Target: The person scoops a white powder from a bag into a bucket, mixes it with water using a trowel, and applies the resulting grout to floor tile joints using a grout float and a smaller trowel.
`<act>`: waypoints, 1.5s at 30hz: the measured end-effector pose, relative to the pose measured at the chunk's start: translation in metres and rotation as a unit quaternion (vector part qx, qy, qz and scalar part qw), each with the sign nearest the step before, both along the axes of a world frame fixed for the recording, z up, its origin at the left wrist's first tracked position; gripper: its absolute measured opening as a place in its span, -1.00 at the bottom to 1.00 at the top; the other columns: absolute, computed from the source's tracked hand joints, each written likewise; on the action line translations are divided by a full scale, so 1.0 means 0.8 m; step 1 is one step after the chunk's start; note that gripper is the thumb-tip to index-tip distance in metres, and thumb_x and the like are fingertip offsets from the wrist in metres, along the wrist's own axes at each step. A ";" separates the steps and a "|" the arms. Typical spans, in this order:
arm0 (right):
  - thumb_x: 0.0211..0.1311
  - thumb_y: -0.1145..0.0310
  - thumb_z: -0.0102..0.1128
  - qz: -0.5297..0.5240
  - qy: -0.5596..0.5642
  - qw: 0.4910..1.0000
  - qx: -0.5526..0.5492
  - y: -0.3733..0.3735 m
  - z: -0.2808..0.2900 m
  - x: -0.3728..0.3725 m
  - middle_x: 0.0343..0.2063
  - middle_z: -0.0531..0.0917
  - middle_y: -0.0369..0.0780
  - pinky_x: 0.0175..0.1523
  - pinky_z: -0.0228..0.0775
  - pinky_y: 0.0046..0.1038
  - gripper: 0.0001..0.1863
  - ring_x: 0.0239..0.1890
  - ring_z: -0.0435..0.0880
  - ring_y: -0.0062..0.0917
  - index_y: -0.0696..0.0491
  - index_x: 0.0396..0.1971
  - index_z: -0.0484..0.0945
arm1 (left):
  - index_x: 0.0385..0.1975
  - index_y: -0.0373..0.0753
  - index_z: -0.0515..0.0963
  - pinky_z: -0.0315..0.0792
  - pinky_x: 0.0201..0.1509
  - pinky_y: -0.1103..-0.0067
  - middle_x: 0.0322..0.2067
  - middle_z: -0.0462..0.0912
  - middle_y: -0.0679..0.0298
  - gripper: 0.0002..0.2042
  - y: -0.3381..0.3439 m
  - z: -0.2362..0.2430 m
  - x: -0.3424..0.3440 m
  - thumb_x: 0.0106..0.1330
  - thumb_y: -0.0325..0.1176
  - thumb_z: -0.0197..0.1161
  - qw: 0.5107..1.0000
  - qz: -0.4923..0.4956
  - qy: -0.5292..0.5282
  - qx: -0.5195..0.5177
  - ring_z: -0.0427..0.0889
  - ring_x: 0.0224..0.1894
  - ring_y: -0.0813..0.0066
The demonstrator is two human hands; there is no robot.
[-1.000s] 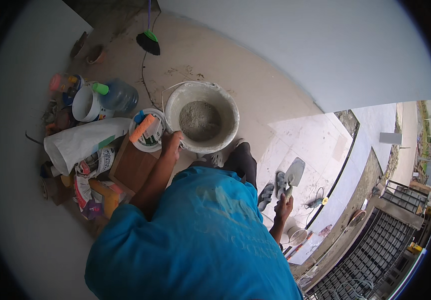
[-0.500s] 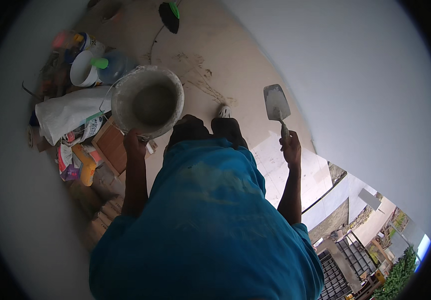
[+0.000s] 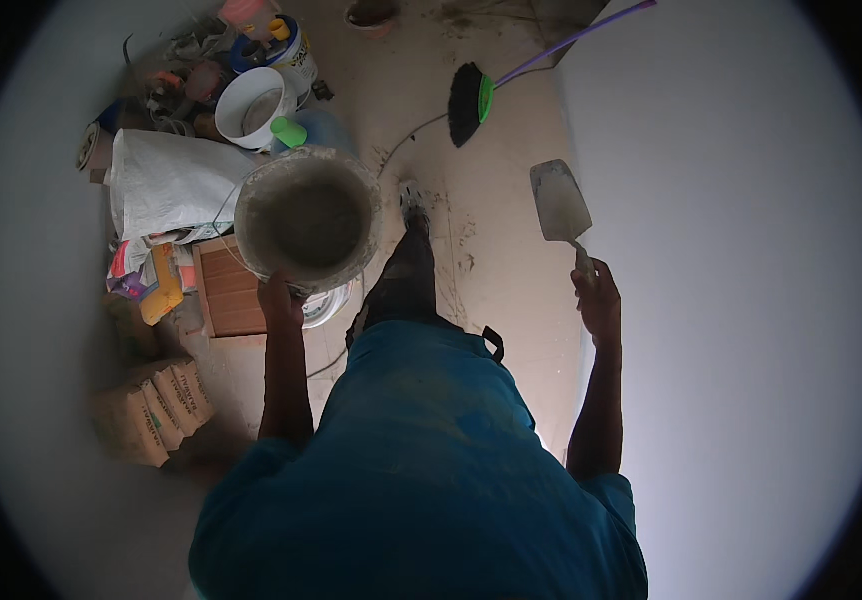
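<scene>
A grey, mortar-crusted bucket [image 3: 361, 190] hangs in front of me on the left, its open mouth facing up. My left hand [image 3: 281, 300] is closed on its near rim. Inside, the bucket is dark and grey; how full it is I cannot make out. Over on the right my right hand [image 3: 599, 298] is wrapped round the handle of a trowel [image 3: 561, 202]. The trowel's broad, rounded blade points away from me and carries a grey smear. Its blade is apart from the bucket.
At the left lie a white sack [image 3: 176, 185], a white bucket [image 3: 231, 105], a brown wooden panel [image 3: 231, 290] and a stack of cartons [image 3: 166, 405]. A broom [image 3: 469, 105] and a cable lie ahead on the stained floor. A white wall [image 3: 731, 250] runs along the right.
My view has turned and moved forward: the broom is nearer the middle and the outdoor opening at the lower right is gone from sight. Both hands keep their holds.
</scene>
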State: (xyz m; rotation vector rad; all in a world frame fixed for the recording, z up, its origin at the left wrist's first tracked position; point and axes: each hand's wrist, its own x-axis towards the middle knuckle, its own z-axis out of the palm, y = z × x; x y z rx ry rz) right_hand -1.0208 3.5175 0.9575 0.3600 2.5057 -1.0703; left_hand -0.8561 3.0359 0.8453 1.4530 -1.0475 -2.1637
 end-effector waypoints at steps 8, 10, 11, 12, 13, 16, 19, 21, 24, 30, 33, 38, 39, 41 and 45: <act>0.27 0.11 0.20 0.121 0.077 0.978 0.150 -0.333 0.090 -0.380 -0.28 0.66 -0.14 -0.18 0.47 -0.28 -0.66 -0.26 0.67 -0.25 -0.13 -0.01 0.46 | 0.11 -0.31 0.35 0.56 -0.28 0.45 -0.19 0.55 0.17 -0.43 -0.227 0.098 -0.435 -0.05 -0.52 0.17 0.996 -0.047 -0.070 -0.025 0.58 -0.27 0.37; 0.26 0.10 0.20 0.150 0.049 0.975 0.159 -0.451 0.126 -0.544 -0.26 0.67 -0.18 -0.16 0.47 -0.25 -0.66 -0.23 0.67 -0.23 -0.14 -0.02 0.47 | 0.10 -0.33 0.37 0.53 -0.27 0.52 -0.20 0.55 0.20 -0.44 -0.302 0.106 -0.589 -0.04 -0.53 0.15 0.999 -0.039 -0.013 -0.029 0.57 -0.28 0.40; 0.26 0.09 0.20 0.161 0.025 0.973 0.164 -0.496 0.138 -0.594 -0.25 0.68 -0.20 -0.15 0.48 -0.23 -0.67 -0.22 0.67 -0.22 -0.15 -0.03 0.47 | 0.10 -0.34 0.37 0.52 -0.26 0.56 -0.20 0.55 0.22 -0.44 -0.327 0.107 -0.637 -0.04 -0.53 0.13 0.999 -0.040 0.005 -0.030 0.56 -0.28 0.41; 0.26 0.08 0.20 0.187 0.043 0.966 0.170 -0.538 0.147 -0.642 -0.25 0.68 -0.23 -0.16 0.49 -0.24 -0.67 -0.23 0.67 -0.25 -0.16 -0.03 0.48 | 0.10 -0.34 0.37 0.51 -0.25 0.57 -0.21 0.56 0.22 -0.45 -0.351 0.110 -0.685 -0.03 -0.53 0.13 0.998 -0.043 0.000 -0.045 0.56 -0.28 0.42; 0.25 0.08 0.20 0.211 0.060 0.959 0.182 -0.573 0.156 -0.682 -0.25 0.68 -0.25 -0.16 0.50 -0.25 -0.67 -0.23 0.68 -0.27 -0.17 -0.03 0.49 | 0.10 -0.35 0.38 0.50 -0.24 0.57 -0.21 0.56 0.22 -0.45 -0.367 0.109 -0.732 -0.02 -0.53 0.12 0.997 -0.050 -0.005 -0.054 0.56 -0.28 0.43; 0.24 0.06 0.21 0.269 0.129 0.932 0.203 -0.674 0.155 -0.817 -0.28 0.67 -0.31 -0.19 0.52 -0.30 -0.68 -0.26 0.69 -0.35 -0.22 -0.04 0.50 | 0.17 -0.34 0.35 0.48 -0.10 0.54 -0.12 0.56 0.23 -0.44 -0.433 0.096 -0.882 0.05 -0.51 0.15 0.991 -0.092 -0.002 -0.094 0.56 -0.15 0.45; 0.22 0.06 0.22 0.318 0.172 0.902 0.235 -0.765 0.125 -0.963 -0.34 0.65 -0.33 -0.22 0.53 -0.36 -0.68 -0.30 0.69 -0.42 -0.24 -0.05 0.51 | 0.12 -0.36 0.38 0.47 -0.11 0.52 -0.15 0.58 0.19 -0.47 -0.488 0.065 -1.029 0.04 -0.49 0.14 0.985 -0.079 0.041 -0.149 0.57 -0.18 0.47; 0.20 0.07 0.22 0.350 0.192 0.881 0.255 -0.808 0.104 -1.058 -0.36 0.63 -0.32 -0.24 0.54 -0.37 -0.66 -0.31 0.68 -0.43 -0.22 -0.04 0.52 | 0.06 -0.37 0.43 0.46 -0.11 0.52 -0.21 0.61 0.16 -0.50 -0.511 0.065 -1.119 0.01 -0.46 0.14 0.983 -0.065 0.057 -0.161 0.57 -0.23 0.45; 0.22 0.07 0.20 0.406 0.171 0.846 0.299 -0.876 0.096 -1.215 -0.37 0.63 -0.31 -0.24 0.53 -0.37 -0.65 -0.30 0.68 -0.43 -0.18 -0.02 0.52 | 0.08 -0.33 0.43 0.47 -0.07 0.46 -0.22 0.64 0.10 -0.48 -0.553 0.066 -1.269 0.02 -0.43 0.16 0.976 -0.084 0.014 -0.201 0.61 -0.20 0.33; 0.22 -0.02 0.14 0.447 0.115 0.846 0.266 -0.998 0.017 -1.531 -0.22 0.68 -0.22 -0.05 0.50 -0.29 -0.57 -0.12 0.68 -0.33 -0.19 0.05 0.51 | 0.14 -0.25 0.42 0.44 0.05 0.35 -0.13 0.64 0.00 -0.44 -0.638 0.072 -1.558 0.02 -0.40 0.18 0.941 -0.140 -0.103 -0.289 0.64 -0.07 0.12; 0.21 -0.06 0.13 0.460 0.069 0.859 0.212 -1.090 0.016 -1.660 -0.14 0.67 -0.18 0.03 0.47 -0.25 -0.54 -0.05 0.66 -0.28 -0.20 0.07 0.51 | 0.15 -0.25 0.42 0.43 0.07 0.36 -0.13 0.64 0.01 -0.44 -0.695 0.091 -1.681 0.02 -0.40 0.18 0.951 -0.134 -0.079 -0.267 0.64 -0.07 0.14; 0.20 -0.05 0.15 0.454 0.059 0.868 0.194 -1.162 0.012 -1.791 -0.14 0.68 -0.20 0.01 0.48 -0.20 -0.55 -0.04 0.65 -0.24 -0.17 0.04 0.53 | 0.16 -0.24 0.41 0.43 0.07 0.35 -0.14 0.64 -0.01 -0.43 -0.775 0.070 -1.804 0.02 -0.39 0.19 0.962 -0.085 -0.060 -0.254 0.63 -0.07 0.11; 0.20 -0.05 0.15 0.457 0.040 0.868 0.192 -1.184 0.016 -1.821 -0.13 0.68 -0.21 0.02 0.47 -0.20 -0.55 -0.02 0.64 -0.24 -0.19 0.04 0.52 | 0.16 -0.24 0.41 0.43 0.07 0.34 -0.14 0.63 -0.01 -0.42 -0.799 0.063 -1.829 0.01 -0.39 0.20 0.966 -0.077 -0.046 -0.243 0.63 -0.07 0.10; 0.20 -0.04 0.16 0.458 0.042 0.864 0.204 -1.233 0.011 -1.868 -0.13 0.68 -0.22 0.01 0.47 -0.19 -0.57 -0.03 0.64 -0.23 -0.21 0.03 0.53 | 0.17 -0.23 0.40 0.43 0.09 0.32 -0.12 0.63 -0.04 -0.41 -0.855 0.059 -1.878 0.01 -0.37 0.20 0.960 -0.090 -0.093 -0.248 0.62 -0.04 0.06; 0.19 -0.02 0.20 0.438 0.068 0.874 0.199 -1.343 0.007 -1.938 -0.17 0.70 -0.23 -0.03 0.47 -0.19 -0.60 -0.07 0.65 -0.21 -0.23 0.00 0.55 | 0.21 -0.18 0.37 0.41 0.14 0.23 -0.07 0.62 -0.09 -0.37 -0.981 0.054 -1.964 0.01 -0.29 0.20 0.942 -0.110 -0.172 -0.266 0.59 0.01 -0.06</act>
